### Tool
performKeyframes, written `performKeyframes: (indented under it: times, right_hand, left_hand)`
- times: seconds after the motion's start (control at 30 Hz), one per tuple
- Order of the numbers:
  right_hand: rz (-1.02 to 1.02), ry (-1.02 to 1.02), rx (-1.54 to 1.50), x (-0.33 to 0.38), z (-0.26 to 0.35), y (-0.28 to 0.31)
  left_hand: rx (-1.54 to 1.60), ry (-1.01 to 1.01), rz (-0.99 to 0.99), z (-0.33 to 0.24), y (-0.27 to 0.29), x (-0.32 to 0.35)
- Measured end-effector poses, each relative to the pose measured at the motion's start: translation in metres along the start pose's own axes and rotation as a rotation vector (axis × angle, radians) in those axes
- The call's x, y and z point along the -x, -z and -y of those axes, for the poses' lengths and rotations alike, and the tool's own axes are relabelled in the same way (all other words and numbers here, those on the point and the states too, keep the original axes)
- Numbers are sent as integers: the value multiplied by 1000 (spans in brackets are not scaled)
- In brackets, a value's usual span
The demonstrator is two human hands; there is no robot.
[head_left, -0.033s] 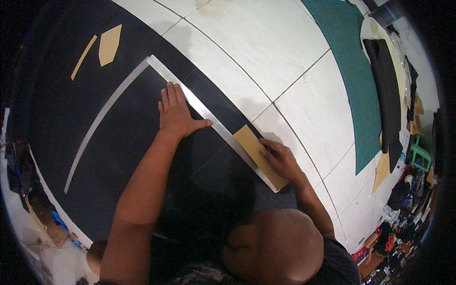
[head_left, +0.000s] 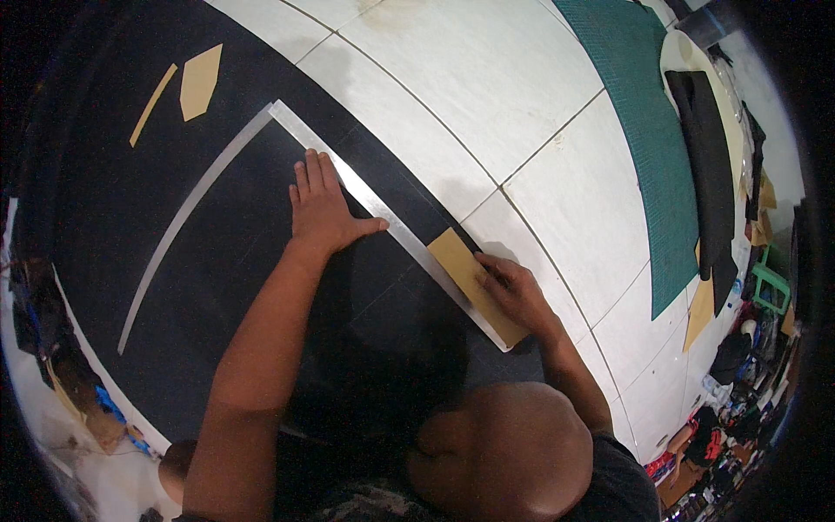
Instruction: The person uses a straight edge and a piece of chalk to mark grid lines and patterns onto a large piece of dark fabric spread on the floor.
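A silver metal L-shaped square lies on black sheet material spread on the floor. My left hand rests flat with fingers spread, its fingertips and thumb touching the square's straight arm. Against the near right end of that arm lies a tan rectangular card piece, its long side along the metal. My right hand is at the card's outer edge with its fingers curled together; what they may hold is hidden. A chamfered tan card piece and a narrow tan strip lie at the far left.
White floor tiles border the black sheet on the right. Beyond are a green textured sheet and a folded black material. A green plastic frame-like item and jumbled goods line the right rim.
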State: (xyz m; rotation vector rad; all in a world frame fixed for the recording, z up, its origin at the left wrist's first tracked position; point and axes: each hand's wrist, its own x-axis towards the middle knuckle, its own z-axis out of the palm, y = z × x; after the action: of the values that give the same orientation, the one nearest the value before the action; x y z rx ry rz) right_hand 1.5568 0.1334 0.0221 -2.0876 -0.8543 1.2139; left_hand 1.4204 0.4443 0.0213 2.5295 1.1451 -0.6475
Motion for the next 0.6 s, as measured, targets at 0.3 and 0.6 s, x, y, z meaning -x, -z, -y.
performKeyframes:
  times: [0.3, 0.6]
  right_hand:
    - [-24, 25, 24, -3, -8, -1]
    - [0, -2, 39, -3, -1, 2]
  left_hand:
    - [12, -6, 3, 0, 0, -1]
    - [8, -4, -13, -1, -1, 0]
